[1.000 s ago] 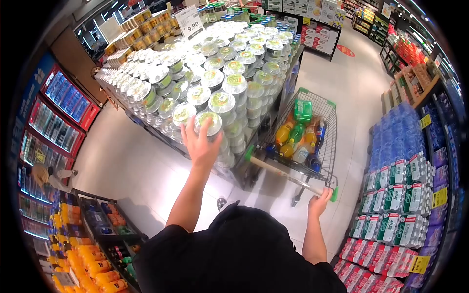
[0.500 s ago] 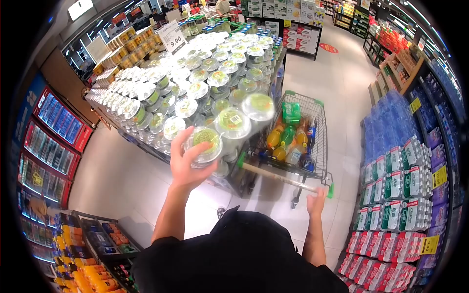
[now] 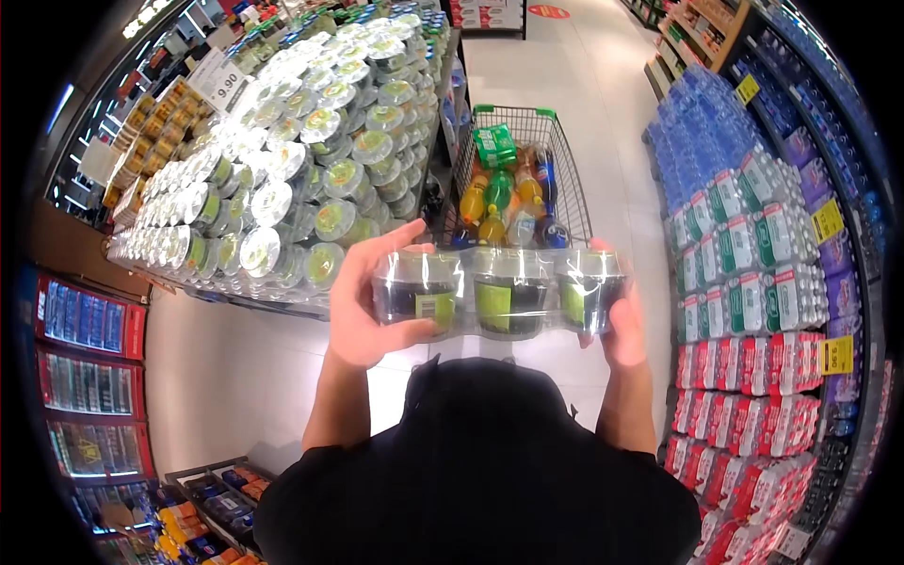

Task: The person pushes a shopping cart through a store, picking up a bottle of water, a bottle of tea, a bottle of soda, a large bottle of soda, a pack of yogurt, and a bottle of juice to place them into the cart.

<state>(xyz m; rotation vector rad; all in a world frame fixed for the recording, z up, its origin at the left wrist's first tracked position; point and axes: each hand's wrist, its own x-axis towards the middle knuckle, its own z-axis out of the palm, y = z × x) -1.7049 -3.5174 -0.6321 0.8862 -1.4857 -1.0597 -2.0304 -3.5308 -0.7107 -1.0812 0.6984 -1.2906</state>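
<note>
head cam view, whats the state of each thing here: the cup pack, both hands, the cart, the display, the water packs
three-cup pack: wrapped in clear film, held level in the air, lids on
left hand: gripping the pack's left end
right hand: gripping the pack's right end
shopping cart: standing in the aisle, partly loaded with bottles, handle unheld
cup display: stacked full
water packs: shelved, shrink-wrapped

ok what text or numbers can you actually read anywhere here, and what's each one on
"9.90" on the white price sign standing above the stacked cup display.
Labels on the three-cup pack, held between the left hand and right hand: too blurred to read.
Yellow shelf tags by the bottled water packs: too small to read.
Red floor sticker: unreadable.
Bottles in the cart: labels unreadable.
</note>
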